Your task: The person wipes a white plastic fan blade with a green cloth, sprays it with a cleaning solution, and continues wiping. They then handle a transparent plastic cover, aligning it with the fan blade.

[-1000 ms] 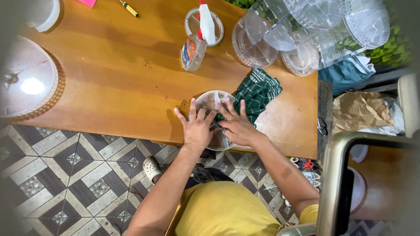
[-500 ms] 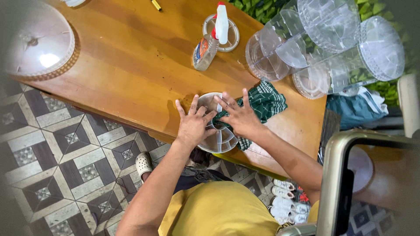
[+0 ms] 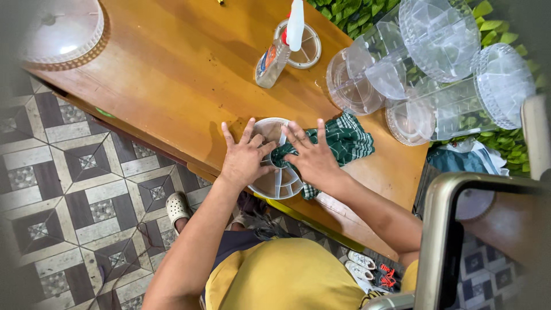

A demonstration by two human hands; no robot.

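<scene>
My left hand (image 3: 244,159) lies flat on a round clear tray (image 3: 275,182) with thin walls inside that split it into parts. My fingers are spread wide and press down on it, so this hand is open, not closed around anything. My right hand (image 3: 314,161) is spread open too. It presses a green checked cloth (image 3: 350,140) down into the tray, near the middle.

The tray sits at the near edge of the wooden table (image 3: 172,74), and part of it sticks out over the floor (image 3: 69,189). I think it is light and hard, like thin plastic. It looks smooth, so it may slide on the wood if I push sideways. The little walls inside look thin and could snap if I press too hard. The best place to hold it is the round rim, with my left hand on top to keep it from tipping off the edge.

The cloth is soft and floppy. It bunches up under my fingers, and I can hold it anywhere.

Farther away on the table there is a spray bottle (image 3: 274,57) lying next to 1 more small round tray (image 3: 304,49). On the far right there is a pile of big clear trays (image 3: 436,74). At the far left there is a clear dome lid (image 3: 60,28).
</scene>
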